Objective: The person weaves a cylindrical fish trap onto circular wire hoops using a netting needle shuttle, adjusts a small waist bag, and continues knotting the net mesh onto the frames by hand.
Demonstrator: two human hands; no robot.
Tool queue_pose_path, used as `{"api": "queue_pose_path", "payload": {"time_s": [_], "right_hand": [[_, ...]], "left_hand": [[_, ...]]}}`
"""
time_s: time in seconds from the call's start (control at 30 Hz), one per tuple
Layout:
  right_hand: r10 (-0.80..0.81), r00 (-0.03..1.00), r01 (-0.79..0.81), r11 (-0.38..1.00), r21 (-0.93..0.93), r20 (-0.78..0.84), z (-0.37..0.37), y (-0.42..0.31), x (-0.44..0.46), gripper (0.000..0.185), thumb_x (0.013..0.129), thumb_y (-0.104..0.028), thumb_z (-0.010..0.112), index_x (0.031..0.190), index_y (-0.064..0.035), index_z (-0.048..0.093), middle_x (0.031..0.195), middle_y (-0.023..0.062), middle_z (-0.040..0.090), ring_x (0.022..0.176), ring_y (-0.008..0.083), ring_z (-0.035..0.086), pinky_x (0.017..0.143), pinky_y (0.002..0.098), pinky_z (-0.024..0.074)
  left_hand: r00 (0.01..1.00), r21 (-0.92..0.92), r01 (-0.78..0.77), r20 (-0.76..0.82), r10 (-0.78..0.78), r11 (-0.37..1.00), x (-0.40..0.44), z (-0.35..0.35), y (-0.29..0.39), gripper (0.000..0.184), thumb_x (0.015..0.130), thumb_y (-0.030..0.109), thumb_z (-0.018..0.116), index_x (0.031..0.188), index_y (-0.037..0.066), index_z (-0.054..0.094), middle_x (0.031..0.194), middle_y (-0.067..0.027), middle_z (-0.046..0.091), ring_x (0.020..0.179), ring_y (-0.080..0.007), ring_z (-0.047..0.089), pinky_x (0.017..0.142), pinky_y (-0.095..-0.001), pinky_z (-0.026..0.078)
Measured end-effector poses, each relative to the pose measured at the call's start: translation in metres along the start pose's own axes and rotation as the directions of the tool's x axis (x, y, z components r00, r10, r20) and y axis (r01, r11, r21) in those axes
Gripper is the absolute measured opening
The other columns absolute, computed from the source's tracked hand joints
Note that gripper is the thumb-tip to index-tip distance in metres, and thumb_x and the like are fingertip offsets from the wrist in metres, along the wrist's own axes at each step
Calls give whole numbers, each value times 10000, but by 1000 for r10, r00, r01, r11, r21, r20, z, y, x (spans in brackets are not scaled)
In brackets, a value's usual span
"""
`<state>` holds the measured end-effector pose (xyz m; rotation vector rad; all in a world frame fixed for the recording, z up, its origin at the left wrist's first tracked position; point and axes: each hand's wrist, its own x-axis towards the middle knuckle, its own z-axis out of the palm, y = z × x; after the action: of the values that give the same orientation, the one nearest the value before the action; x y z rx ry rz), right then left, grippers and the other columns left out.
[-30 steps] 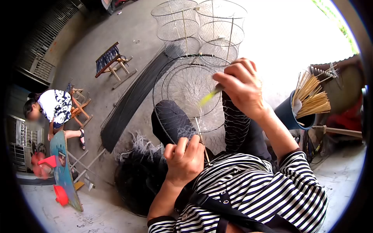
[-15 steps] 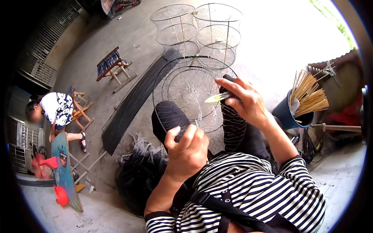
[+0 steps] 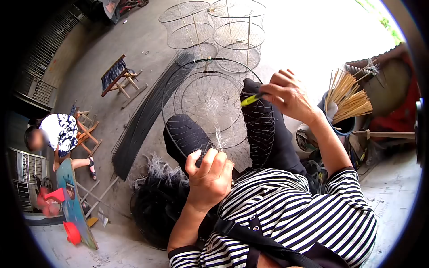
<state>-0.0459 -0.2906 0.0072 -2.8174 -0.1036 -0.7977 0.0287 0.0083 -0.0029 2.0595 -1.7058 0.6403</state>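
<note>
Honestly, with the hooped net (image 3: 210,105) lying across both legs, right in front of the body, I'd let the left hand (image 3: 209,178) be the anchor. It's at the hoop's 6 o'clock, fingers curled together and, from what I can see, clamped on the pale strands (image 3: 217,134); can't tell exactly how they sit under the fingertips. Firm but not yanking, or the mesh could pucker. Right hand (image 3: 288,96) is out around 3 o'clock, thumb and fingers pinched on the yellow-green tool (image 3: 251,99), its tip towards 8. Light grip there, imo, small even pulls, and lift the tip clear of the loose mesh so it doesn't snag. Legs steady too, since the hoop could tip.
</note>
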Motion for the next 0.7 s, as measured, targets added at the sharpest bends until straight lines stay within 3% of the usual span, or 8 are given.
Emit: {"api": "queue_pose_path", "payload": {"time_s": [0.07, 0.1, 0.17, 0.2, 0.23, 0.3, 0.4, 0.7], "right_hand": [[-55, 997, 48, 989, 143, 47, 1, -6, 0, 262, 870, -242, 742, 1079, -93, 691, 873, 46, 621, 856, 250, 596, 829, 392, 471], [-32, 999, 17, 921, 388, 33, -1, -16, 2, 332, 929, -270, 682, 1196, -73, 676, 940, 51, 657, 868, 215, 622, 819, 364, 499], [189, 981, -126, 440, 889, 46, -9, -39, -3, 398, 978, -277, 608, 1303, -49, 631, 980, 48, 665, 879, 166, 623, 809, 320, 507], [222, 974, -53, 443, 895, -52, -10, -41, -1, 385, 976, -250, 608, 1299, -41, 632, 967, 51, 657, 854, 165, 618, 791, 313, 502], [252, 956, 19, 453, 891, -149, -10, -43, 1, 373, 974, -223, 608, 1294, -33, 632, 953, 54, 649, 829, 164, 613, 773, 307, 498], [79, 962, 14, 940, 340, -261, -13, -23, 11, 261, 943, -189, 658, 1172, -66, 678, 906, 62, 625, 815, 215, 610, 784, 342, 486], [109, 970, -110, 994, 6, -215, 5, 7, 13, 156, 908, -175, 698, 1047, -103, 690, 878, 66, 598, 845, 253, 591, 824, 378, 465], [-7, 994, 10, 1000, 27, -105, 24, 32, -2, 150, 895, -190, 711, 1026, -121, 696, 886, 45, 599, 895, 233, 596, 852, 364, 462]], "left_hand": [[1000, -4, -11, 10, 11, 1000, 2, 1, -2, 123, 745, 129, 773, 794, 106, 663, 990, -19, 593, 1069, -203, 563, 1034, -481, 309], [1000, -4, -6, 12, 6, 1000, 4, 2, -4, 125, 745, 127, 773, 800, 104, 663, 1002, -22, 592, 1076, -207, 562, 1034, -482, 310], [1000, 0, 8, 18, -8, 1000, 10, 2, -8, 129, 747, 124, 772, 811, 99, 663, 1028, -30, 589, 1089, -215, 561, 1033, -485, 314], [1000, -22, 15, 0, -15, 1000, 12, 2, -11, 141, 743, 119, 777, 824, 94, 664, 1057, -37, 586, 1102, -225, 561, 1030, -485, 322], [1000, -22, 6, -3, -6, 1000, 15, 1, -14, 146, 739, 117, 781, 824, 93, 664, 1057, -37, 586, 1102, -226, 561, 1029, -483, 324], [1000, -27, -16, -7, 16, 1000, 22, -3, -15, 157, 730, 115, 789, 823, 92, 664, 1057, -37, 586, 1102, -228, 561, 1028, -481, 329], [999, -48, -32, 11, 32, 998, 22, -4, -11, 172, 718, 117, 799, 825, 93, 667, 1053, -37, 589, 1107, -230, 564, 1025, -482, 335], [1000, -80, 1, 23, 1, 997, 14, -3, -6, 168, 715, 115, 797, 828, 98, 674, 1033, -31, 598, 1105, -231, 570, 1018, -481, 340]]}}
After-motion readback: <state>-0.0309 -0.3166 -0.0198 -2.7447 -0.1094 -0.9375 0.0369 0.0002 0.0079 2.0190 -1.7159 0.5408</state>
